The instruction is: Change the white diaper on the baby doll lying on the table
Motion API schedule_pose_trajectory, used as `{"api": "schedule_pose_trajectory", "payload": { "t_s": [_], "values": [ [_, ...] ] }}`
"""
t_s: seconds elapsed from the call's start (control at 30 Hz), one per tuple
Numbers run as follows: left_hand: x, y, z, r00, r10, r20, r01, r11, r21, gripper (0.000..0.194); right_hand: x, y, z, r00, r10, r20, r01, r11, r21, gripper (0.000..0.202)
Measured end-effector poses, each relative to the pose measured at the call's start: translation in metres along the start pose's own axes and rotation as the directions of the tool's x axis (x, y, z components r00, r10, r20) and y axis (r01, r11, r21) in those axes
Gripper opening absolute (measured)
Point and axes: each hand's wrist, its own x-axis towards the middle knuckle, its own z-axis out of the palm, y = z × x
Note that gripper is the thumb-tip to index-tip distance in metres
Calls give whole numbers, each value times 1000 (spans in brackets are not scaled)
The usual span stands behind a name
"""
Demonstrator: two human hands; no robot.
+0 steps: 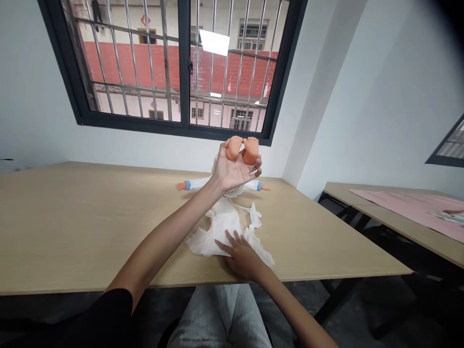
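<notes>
A doll (197, 183) in a white top with blue cuffs lies on its back on the wooden table, arms spread to both sides. My left hand (235, 169) holds the doll's two feet (250, 151) up together, soles toward me; the hand and forearm hide much of its body. On the table nearer to me a white diaper (225, 220) with yellowish edge lines lies unfolded. My right hand (241, 253) rests on its near part with fingers spread.
The table (108, 217) reaches its near edge just before my lap. A barred window (184, 72) is in the wall behind. At the right, a second table (380, 212) bears a pink cloth (402, 205) with a partly visible white item on it.
</notes>
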Motion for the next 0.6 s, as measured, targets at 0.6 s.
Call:
{"api": "schedule_pose_trajectory", "payload": {
  "t_s": [0.6],
  "values": [
    [-35,-43,-10,999,-35,-8,35,999,11,44,1,-9,0,996,91,21,-92,995,48,60]
  ]
}}
